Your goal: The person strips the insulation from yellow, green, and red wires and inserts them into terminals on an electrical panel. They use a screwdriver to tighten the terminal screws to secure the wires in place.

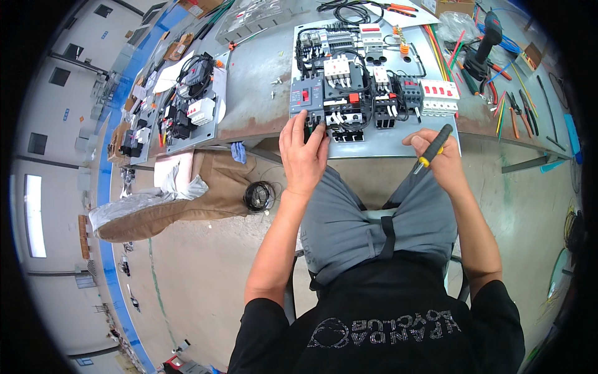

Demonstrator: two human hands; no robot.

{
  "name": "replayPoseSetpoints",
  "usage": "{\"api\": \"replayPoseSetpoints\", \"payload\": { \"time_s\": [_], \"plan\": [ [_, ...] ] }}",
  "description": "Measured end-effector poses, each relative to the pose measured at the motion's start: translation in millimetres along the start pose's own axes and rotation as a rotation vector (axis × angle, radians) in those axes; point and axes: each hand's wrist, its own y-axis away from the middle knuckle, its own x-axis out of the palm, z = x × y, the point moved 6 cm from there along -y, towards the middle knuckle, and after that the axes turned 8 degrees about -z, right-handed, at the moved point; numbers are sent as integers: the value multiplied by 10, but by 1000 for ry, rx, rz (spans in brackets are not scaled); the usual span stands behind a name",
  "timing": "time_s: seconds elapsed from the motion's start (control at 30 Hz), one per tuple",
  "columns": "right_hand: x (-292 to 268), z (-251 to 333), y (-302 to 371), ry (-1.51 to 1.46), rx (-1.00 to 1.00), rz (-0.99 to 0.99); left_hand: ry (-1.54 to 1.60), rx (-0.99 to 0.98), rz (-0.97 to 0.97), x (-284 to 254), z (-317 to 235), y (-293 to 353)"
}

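Observation:
My left hand (304, 153) is at the lower end of a dark grey circuit breaker (306, 93) with a red toggle. Its fingers curl over the breaker's bottom terminals, and their tips partly hide what is there. The breaker sits at the left front of a metal mounting panel (408, 140) full of wired parts. In my right hand (439, 163), off the panel's front right corner, is a screwdriver (434, 147) with a black and yellow handle. It lies slantwise across the palm, its short shaft pointing down toward my lap. Thumb and forefinger stretch toward the panel.
Beside the panel's right edge stand a black cordless drill (489, 47) and several pliers (514, 118). A second wired panel (193, 109) lies on the bench's left. Loose screws (276, 81) rest between the panels. A black wire coil (259, 196) is on the floor.

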Motion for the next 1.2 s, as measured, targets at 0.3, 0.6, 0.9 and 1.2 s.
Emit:
{"api": "replayPoseSetpoints", "payload": {
  "time_s": [0.3, 0.6, 0.9, 1.2],
  "plan": [
    [-24, -88, -36, -92, 182, -44, -42, 37, 3, 23, -2, -33],
    [120, -178, 85, -160, 249, 51, 20, 23, 64, -43, 3, -134],
    [696, -159, 346, -186, 193, 241, -187, -170, -55, 51, -194, 122],
    [527, 145, 298, -147, -39, 311, -236, -311, -185, 177, -152, 155]
  ]
}}
